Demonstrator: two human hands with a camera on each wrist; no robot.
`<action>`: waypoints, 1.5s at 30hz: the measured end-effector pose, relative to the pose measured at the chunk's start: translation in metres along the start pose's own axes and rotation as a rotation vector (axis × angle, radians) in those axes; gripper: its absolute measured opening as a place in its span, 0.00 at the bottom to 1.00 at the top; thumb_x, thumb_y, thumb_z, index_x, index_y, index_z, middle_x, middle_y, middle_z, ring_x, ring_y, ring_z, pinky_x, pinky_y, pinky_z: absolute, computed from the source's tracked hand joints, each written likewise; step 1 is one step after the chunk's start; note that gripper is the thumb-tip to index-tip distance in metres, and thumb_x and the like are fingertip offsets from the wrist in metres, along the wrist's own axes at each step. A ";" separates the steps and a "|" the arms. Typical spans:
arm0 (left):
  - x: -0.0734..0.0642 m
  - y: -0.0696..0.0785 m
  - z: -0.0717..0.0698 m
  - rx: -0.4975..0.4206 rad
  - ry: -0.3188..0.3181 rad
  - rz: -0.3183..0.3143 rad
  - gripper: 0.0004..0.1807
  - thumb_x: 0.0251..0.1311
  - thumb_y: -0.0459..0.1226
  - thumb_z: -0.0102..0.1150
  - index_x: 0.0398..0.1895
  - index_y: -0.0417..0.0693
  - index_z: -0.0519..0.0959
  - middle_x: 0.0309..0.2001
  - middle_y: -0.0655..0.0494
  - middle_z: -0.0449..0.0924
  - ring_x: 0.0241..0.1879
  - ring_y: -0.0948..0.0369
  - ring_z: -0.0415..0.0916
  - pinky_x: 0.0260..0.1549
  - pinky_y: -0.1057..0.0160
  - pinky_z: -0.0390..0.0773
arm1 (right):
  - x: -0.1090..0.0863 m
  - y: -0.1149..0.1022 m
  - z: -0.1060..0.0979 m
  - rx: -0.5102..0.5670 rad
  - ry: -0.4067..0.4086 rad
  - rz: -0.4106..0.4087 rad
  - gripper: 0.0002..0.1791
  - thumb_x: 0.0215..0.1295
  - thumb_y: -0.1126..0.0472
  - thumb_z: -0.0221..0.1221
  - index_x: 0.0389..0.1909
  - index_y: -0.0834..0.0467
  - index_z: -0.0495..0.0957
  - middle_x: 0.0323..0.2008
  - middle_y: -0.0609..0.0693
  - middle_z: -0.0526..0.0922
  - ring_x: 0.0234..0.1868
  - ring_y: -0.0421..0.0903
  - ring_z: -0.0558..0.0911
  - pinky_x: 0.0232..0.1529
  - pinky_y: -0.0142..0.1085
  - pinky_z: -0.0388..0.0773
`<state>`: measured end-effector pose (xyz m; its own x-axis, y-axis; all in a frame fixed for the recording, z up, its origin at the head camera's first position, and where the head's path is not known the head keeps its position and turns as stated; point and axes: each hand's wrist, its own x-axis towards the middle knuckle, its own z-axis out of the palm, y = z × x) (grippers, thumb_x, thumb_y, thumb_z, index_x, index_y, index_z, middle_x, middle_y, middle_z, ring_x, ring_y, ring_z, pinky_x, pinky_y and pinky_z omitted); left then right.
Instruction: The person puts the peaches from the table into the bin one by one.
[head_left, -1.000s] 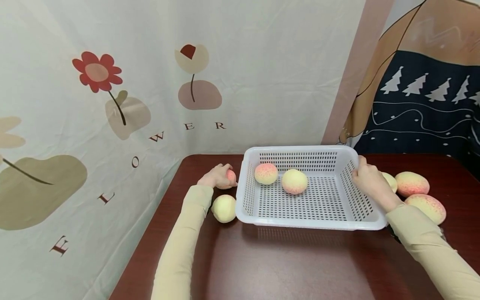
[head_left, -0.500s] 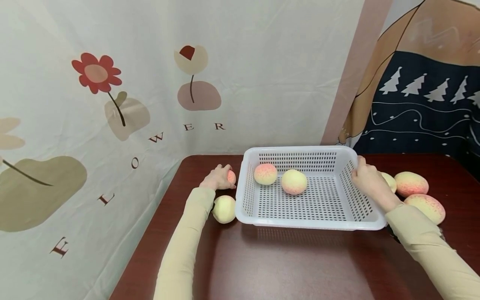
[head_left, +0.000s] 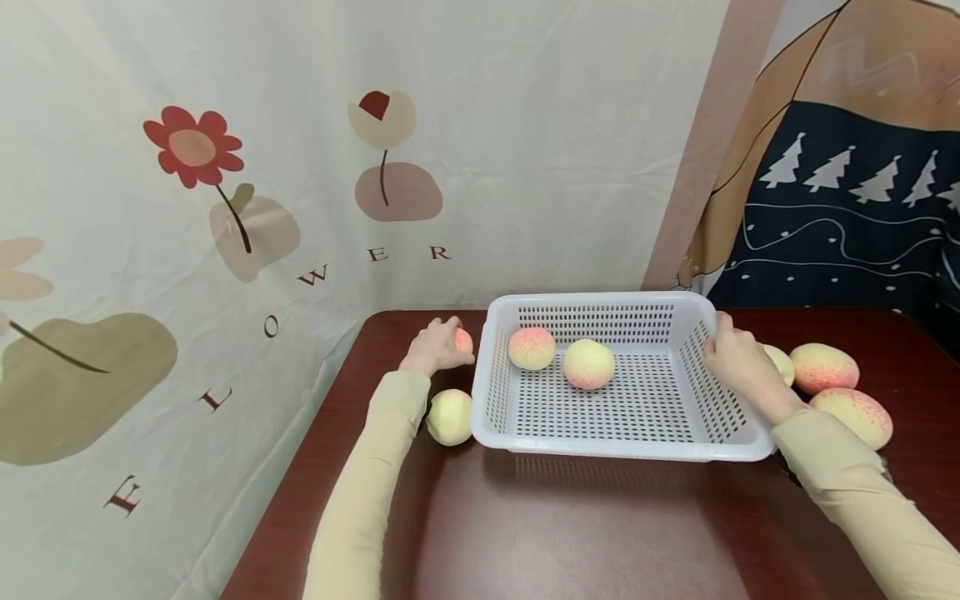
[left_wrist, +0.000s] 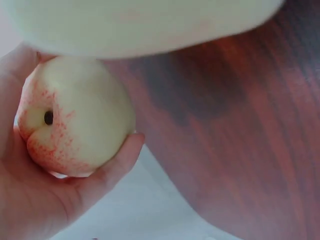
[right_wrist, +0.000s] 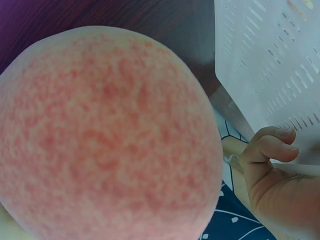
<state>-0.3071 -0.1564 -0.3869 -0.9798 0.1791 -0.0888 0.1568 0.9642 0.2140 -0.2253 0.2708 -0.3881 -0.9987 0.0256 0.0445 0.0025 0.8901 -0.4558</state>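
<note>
My left hand [head_left: 437, 346] grips a pink and pale-yellow peach [head_left: 463, 340] just left of the white perforated basket [head_left: 622, 448]. In the left wrist view the fingers and thumb curve round this peach [left_wrist: 95, 115], its dark stem dimple facing the camera. A paler peach [head_left: 450, 417] sits nearer the front, beside the basket's left wall. My right hand [head_left: 742, 362] holds the basket's right rim, and its curled fingers [right_wrist: 275, 147] show in the right wrist view. Inside the basket lie a pink-topped peach [head_left: 532, 347] and a yellower peach [head_left: 588, 364].
Right of the basket are several peaches, among them a blushed peach [head_left: 823, 368] and a speckled peach [head_left: 855, 417]; one is partly hidden behind my right hand. Everything stands on a dark red-brown table [head_left: 570, 525]. A printed curtain [head_left: 525, 150] hangs at the back.
My left hand has risen slightly with the peach in its grip. The right hand and the basket have stayed in place.
</note>
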 end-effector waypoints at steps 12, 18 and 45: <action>-0.005 0.010 -0.030 -0.017 0.118 -0.006 0.40 0.49 0.50 0.64 0.65 0.45 0.63 0.56 0.37 0.68 0.51 0.39 0.73 0.48 0.43 0.75 | -0.001 0.002 -0.001 -0.010 -0.006 -0.001 0.33 0.67 0.64 0.38 0.65 0.81 0.42 0.41 0.83 0.70 0.19 0.52 0.79 0.18 0.40 0.77; -0.009 0.031 -0.044 -0.017 0.172 0.033 0.39 0.49 0.51 0.65 0.63 0.47 0.65 0.55 0.39 0.68 0.50 0.39 0.72 0.47 0.42 0.75 | -0.001 0.004 -0.001 0.001 -0.021 0.002 0.33 0.67 0.64 0.38 0.65 0.81 0.41 0.42 0.82 0.69 0.17 0.50 0.80 0.17 0.39 0.77; -0.022 0.157 -0.028 0.178 0.105 0.388 0.36 0.48 0.52 0.64 0.62 0.54 0.67 0.53 0.50 0.71 0.47 0.47 0.74 0.39 0.55 0.78 | 0.000 0.000 -0.001 -0.003 0.001 -0.012 0.33 0.66 0.64 0.38 0.65 0.81 0.42 0.41 0.83 0.70 0.18 0.52 0.80 0.18 0.41 0.77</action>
<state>-0.2646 -0.0143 -0.3242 -0.8500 0.5226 0.0666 0.5256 0.8498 0.0401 -0.2250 0.2715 -0.3871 -0.9986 0.0158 0.0510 -0.0090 0.8917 -0.4526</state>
